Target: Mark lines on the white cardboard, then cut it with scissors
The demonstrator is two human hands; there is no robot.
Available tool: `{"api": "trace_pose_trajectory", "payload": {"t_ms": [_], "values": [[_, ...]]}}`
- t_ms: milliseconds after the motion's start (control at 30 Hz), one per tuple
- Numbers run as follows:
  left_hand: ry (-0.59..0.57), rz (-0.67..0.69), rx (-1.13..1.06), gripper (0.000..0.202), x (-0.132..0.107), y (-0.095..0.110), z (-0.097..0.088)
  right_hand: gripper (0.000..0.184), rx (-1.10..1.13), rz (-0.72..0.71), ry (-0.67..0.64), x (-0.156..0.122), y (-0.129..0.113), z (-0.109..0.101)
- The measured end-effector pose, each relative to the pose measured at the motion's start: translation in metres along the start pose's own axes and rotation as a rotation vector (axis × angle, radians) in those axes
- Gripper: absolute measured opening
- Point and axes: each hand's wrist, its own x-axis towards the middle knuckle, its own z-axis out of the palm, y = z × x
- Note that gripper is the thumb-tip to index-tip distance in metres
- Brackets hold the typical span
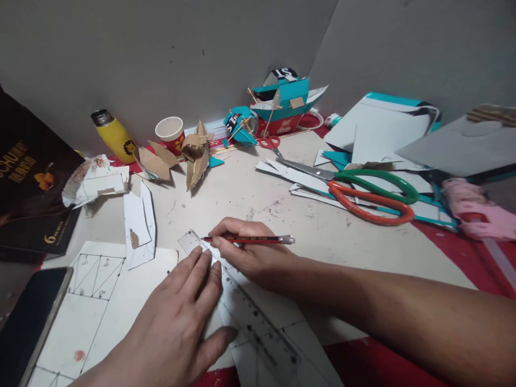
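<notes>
A clear ruler (243, 295) lies slantwise over a white sheet with drawn lines (296, 322). My left hand (183, 306) presses flat on the ruler and sheet, its fingers stretched out and the thumb spread apart. Pinched in my right hand (253, 250) is a red and black pencil (262, 239), its tip beside the upper end of the ruler. To the left, another sheet with a pencilled pattern of triangles (94, 277) lies partly beneath my left hand and forearm.
Large scissors with green and orange handles (371, 215) rest on cut card at the right. Folded card models (197, 156), a paper cup (170, 131) and a yellow bottle (116, 137) line the back. A phone (30, 317) lies left, near a dark box (36, 177).
</notes>
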Motion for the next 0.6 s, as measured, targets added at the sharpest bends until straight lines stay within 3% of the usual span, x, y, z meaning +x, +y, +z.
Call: {"api": "trace_pose_trajectory", "payload": {"t_ms": [600], "values": [[-0.006,0.006,-0.012,0.063,0.0013,0.0004,-0.0027,0.012,-0.006,0.031,-0.012,0.0003,-0.0068,-0.0045]]}}
